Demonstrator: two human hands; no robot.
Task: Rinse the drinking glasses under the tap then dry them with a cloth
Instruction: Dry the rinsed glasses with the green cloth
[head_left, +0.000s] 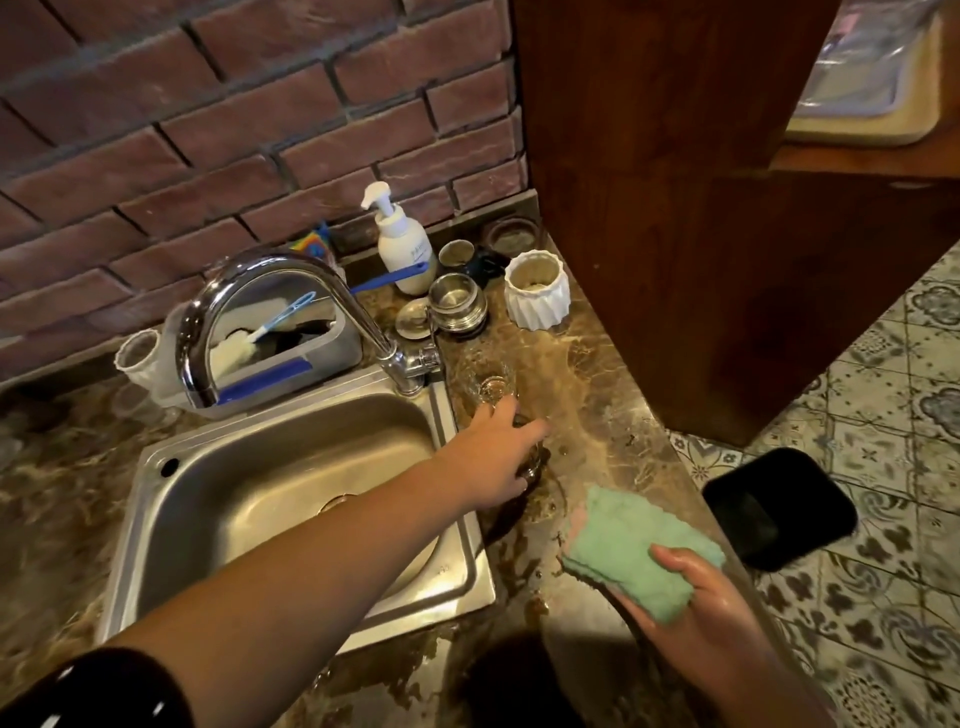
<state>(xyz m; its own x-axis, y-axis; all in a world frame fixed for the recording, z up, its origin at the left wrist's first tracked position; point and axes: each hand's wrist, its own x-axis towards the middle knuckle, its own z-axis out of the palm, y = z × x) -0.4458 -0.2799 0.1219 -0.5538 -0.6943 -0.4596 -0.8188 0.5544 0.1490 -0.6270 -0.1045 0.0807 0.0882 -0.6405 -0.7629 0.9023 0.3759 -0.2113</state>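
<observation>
**tapwatcher:** Glasses first: one clear drinking glass (493, 387) stood upright on the marble tabletop (587, 395), just right of the sink (291, 467) and near the tap (249, 306) base. A second glass (532, 460) sat closer, mostly hidden under the left hand (496, 457), which reached across the sink corner with its fingers wrapped around it. So that grip was closed on the second glass, as far as I could tell.

**sudsy_dan:** And the other hand?

**tapwatcher:** Right hand (696, 597) was down at the tabletop's front edge, grip pinched on a folded green cloth (631, 545), thumb on top. A pink layer peeked out at the cloth's left side.

**sudsy_dan:** Water running?

**tapwatcher:** Couldn't see any stream. The spout hung over the sink's back-left side, well apart from both glasses. Behind the tap were a soap pump bottle (402, 244), a white ribbed cup (537, 288) and some steel cups (457, 301).
</observation>
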